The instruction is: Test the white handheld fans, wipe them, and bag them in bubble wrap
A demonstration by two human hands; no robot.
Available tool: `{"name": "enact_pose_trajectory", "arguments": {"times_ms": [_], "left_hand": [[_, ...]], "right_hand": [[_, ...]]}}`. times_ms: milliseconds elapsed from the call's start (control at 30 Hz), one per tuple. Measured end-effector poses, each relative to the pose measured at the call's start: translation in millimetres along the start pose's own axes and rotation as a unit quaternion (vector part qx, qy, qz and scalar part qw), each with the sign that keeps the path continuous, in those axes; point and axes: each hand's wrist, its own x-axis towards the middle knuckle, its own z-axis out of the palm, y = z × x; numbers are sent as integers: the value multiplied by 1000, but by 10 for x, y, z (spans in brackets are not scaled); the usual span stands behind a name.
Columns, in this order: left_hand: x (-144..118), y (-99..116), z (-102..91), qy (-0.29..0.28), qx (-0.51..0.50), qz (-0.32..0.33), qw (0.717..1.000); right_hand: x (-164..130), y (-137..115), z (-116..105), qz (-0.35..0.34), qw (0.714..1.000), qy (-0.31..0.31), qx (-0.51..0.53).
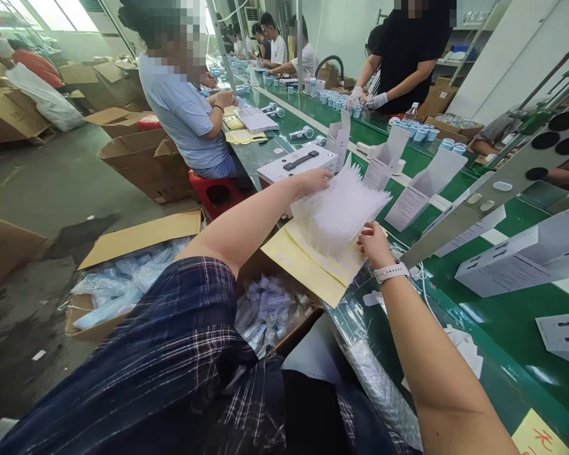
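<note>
A thick, fanned stack of thin white sheets (339,205) with uneven, jagged edges stands over yellow sheets (308,262) at the table's near corner. My left hand (315,181) grips the stack's far left side, its fingertips partly hidden by it. At the right side, my right hand (374,244) has its curled fingers and thumb against the stack's lower edge; a white watch strap is on that wrist. Just behind the stack lies a white box (296,162) with a dark handle-like picture on top.
Open white cartons (410,199) line the green conveyor (455,253). Below the table, a cardboard box (294,341) holds bubble-wrapped pieces, with another box (137,243) at left. A slanted metal bar (478,196) rises at right. Co-workers sit and stand along the line.
</note>
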Motion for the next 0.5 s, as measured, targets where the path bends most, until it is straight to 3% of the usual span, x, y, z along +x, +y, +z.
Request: {"name": "enact_pose_trajectory", "arguments": {"times_ms": [200,333,500], "left_hand": [[139,66,-45,49,-7,-23,998],[237,149,-77,157,-18,7,987],[406,148,-261,275,-80,37,957]], "right_hand": [[200,-33,-127,-33,999,26,-31],[188,-50,-122,-38,998,21,-54],[59,-133,-79,-42,995,-1,-85]]}}
